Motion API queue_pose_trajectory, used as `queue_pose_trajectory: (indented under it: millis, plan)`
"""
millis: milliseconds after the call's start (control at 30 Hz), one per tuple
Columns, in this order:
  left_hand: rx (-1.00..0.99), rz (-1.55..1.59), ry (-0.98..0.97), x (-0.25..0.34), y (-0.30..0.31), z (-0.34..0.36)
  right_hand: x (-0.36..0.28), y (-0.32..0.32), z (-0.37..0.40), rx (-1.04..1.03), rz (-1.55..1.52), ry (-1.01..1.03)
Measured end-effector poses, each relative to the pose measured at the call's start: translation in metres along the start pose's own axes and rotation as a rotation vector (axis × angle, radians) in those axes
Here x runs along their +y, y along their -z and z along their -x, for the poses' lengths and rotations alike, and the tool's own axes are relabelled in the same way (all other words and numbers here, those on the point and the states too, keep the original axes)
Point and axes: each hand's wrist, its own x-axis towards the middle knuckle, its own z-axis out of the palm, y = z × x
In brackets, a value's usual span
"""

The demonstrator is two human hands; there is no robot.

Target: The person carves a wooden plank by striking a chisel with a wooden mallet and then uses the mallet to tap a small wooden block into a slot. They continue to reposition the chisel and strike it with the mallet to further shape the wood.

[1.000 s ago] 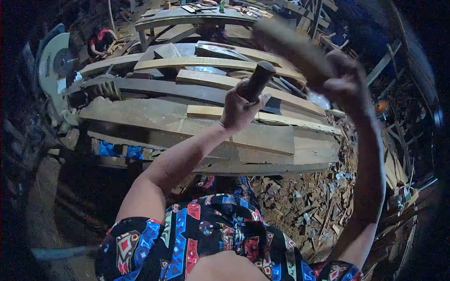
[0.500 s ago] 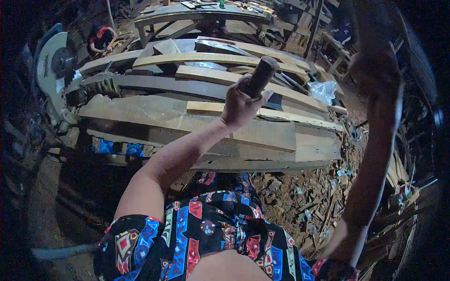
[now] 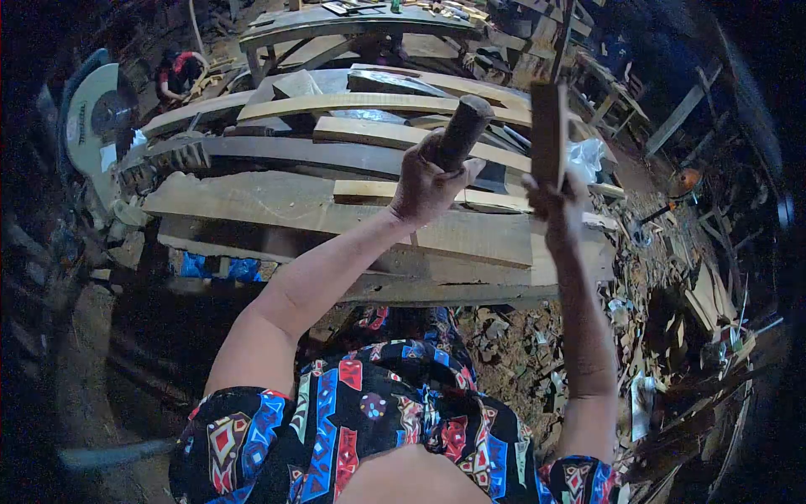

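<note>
My left hand (image 3: 426, 186) is wrapped round a thick, dark cylindrical piece of wood (image 3: 464, 133), which tilts up to the right above the workbench. Over the bench's right part, my right hand (image 3: 557, 202) grips a flat, upright wooden piece (image 3: 549, 134); its fingers are somewhat blurred. The two held pieces are apart. Beneath my hands lie long boards, among them a pale plank (image 3: 369, 191) and a wide board (image 3: 336, 220) along the near side of the bench.
A round-guarded saw (image 3: 84, 126) stands at the left. Behind the boards is another table (image 3: 353, 27). A person in red (image 3: 180, 74) crouches at the back left. Clear plastic (image 3: 585, 160) lies at the bench's right. Wood scraps (image 3: 520, 344) cover the floor.
My right hand has come down and left from the raised position at the upper right, and the flat wooden piece now shows in it. My left hand has barely moved.
</note>
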Motion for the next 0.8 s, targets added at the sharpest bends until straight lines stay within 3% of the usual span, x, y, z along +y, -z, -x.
queue_pose_trajectory:
  millis: [33,67,133,233,333,367,467,567,667,800]
  plan:
    - [0.0,0.235,0.101,-0.002,0.001,0.002,0.033,-0.001,-0.001,-0.009,-0.36,-0.115]
    - [-0.043,0.249,0.12,-0.002,0.004,0.003,0.039,-0.002,0.003,-0.035,-0.14,-0.194]
    - [-0.132,0.284,0.159,0.001,0.007,0.001,0.074,-0.007,0.01,0.041,-0.227,-0.198]
    - [-0.285,0.137,-0.048,-0.004,0.012,-0.004,0.103,-0.01,0.012,0.059,-0.28,-0.192]
    - [-0.461,0.479,0.216,0.0,0.014,-0.004,0.121,-0.009,0.01,0.036,-0.248,-0.099]
    - [-0.437,0.366,0.132,0.002,0.011,-0.005,0.115,-0.01,0.015,0.03,-0.42,-0.083]
    - [-0.361,0.014,-0.115,0.006,0.008,-0.011,0.103,-0.012,0.016,0.084,-0.166,-0.115]
    - [-0.303,-0.025,-0.211,0.015,0.011,-0.014,0.102,-0.011,0.017,0.073,-0.346,-0.155]
    - [-0.277,0.134,0.134,0.034,0.017,-0.014,0.095,-0.01,0.018,0.049,-0.312,-0.162]
    - [-0.164,0.181,0.193,0.026,0.01,-0.006,0.093,-0.011,0.018,0.065,-0.272,-0.157]
